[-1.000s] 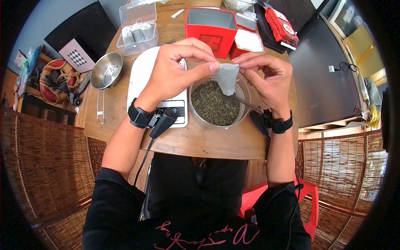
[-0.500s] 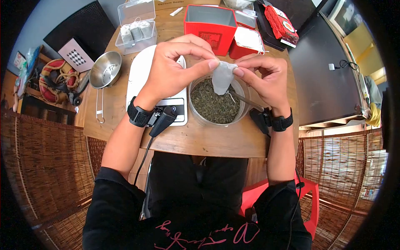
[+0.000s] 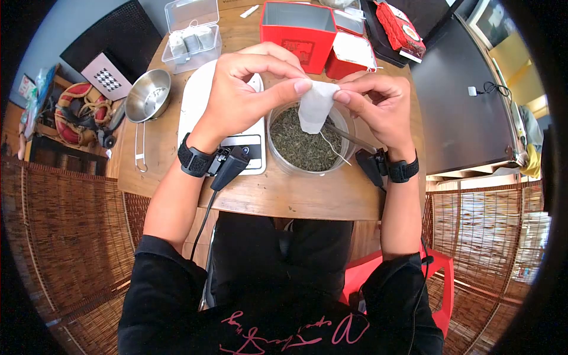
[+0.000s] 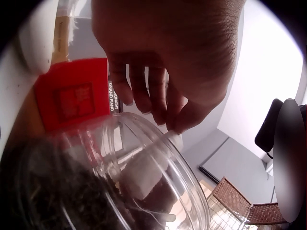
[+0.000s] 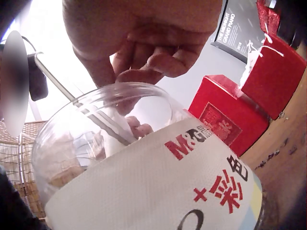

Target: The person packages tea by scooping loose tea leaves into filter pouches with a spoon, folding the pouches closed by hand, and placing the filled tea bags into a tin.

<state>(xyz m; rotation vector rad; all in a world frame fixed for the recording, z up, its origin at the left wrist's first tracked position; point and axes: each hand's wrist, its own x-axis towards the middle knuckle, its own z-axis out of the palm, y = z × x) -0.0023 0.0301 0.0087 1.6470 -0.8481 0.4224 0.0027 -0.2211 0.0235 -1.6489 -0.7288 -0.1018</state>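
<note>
A small white tea bag (image 3: 316, 109) hangs between the two hands, above a clear round tub (image 3: 288, 170) of dried leaves (image 3: 305, 152). My left hand (image 3: 251, 89) pinches one upper corner of the bag between thumb and index finger. At the other upper corner, the thumb and fingers of my right hand (image 3: 381, 106) pinch it too. A white string (image 3: 336, 150) trails from the bag's lower end across the tub. The handle of a spoon (image 3: 358, 142) leans out over the tub's right rim; its bowl is hidden.
A white scale (image 3: 254, 157) lies left of the tub, with a long-handled metal pan (image 3: 148, 97) beyond it. Behind are a clear box (image 3: 192, 56) of filled bags, an open red box (image 3: 299, 47) and a smaller red box (image 3: 350, 59) holding white bags with strings.
The tea bag has shifted slightly left and spread wider between the fingers. Its string now hangs out toward the tub's front right. Both hands keep their pinch.
</note>
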